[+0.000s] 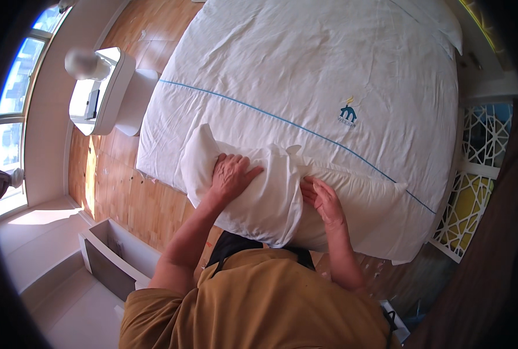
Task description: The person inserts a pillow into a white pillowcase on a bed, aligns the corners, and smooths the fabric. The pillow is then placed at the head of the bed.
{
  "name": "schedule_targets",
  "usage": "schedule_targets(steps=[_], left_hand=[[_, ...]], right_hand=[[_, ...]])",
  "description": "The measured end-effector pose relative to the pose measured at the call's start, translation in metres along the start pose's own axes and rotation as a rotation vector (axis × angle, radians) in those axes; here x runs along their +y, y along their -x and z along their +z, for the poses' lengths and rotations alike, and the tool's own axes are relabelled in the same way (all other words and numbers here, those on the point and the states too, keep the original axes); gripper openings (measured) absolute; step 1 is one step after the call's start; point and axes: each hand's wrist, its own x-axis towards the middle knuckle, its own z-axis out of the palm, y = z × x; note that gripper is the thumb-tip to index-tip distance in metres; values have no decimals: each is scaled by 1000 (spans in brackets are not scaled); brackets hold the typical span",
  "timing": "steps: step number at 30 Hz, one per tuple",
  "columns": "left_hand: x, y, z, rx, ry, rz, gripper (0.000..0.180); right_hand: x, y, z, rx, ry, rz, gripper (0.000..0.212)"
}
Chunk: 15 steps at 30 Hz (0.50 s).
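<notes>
A white pillow (358, 203) lies across the near edge of the bed, its left part covered by a loose white pillowcase (259, 200). The pillowcase's bunched edge crosses the middle of the pillow, and a corner sticks up at the far left. My left hand (230, 177) rests on top of the pillowcase, thumb apart from the fingers. Beside the case's edge, my right hand (324, 200) touches the pillow with its fingers stretched out. The underside of the pillow is hidden.
The bed's white cover (259, 75) has a blue stripe and an emblem. A white bedside table (111, 87) stands at the far left. Near left is an open white drawer unit (119, 256). A white lattice panel (474, 168) stands along the right over the wooden floor (125, 192).
</notes>
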Motion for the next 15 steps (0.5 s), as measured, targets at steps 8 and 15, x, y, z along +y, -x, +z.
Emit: schedule_targets(steps=[8, 15], left_hand=[[39, 38, -31, 113, 41, 85, 38], [37, 38, -39, 200, 15, 32, 34]], right_hand=[[-8, -25, 47, -52, -90, 208, 27], [0, -35, -4, 232, -314, -73, 37]])
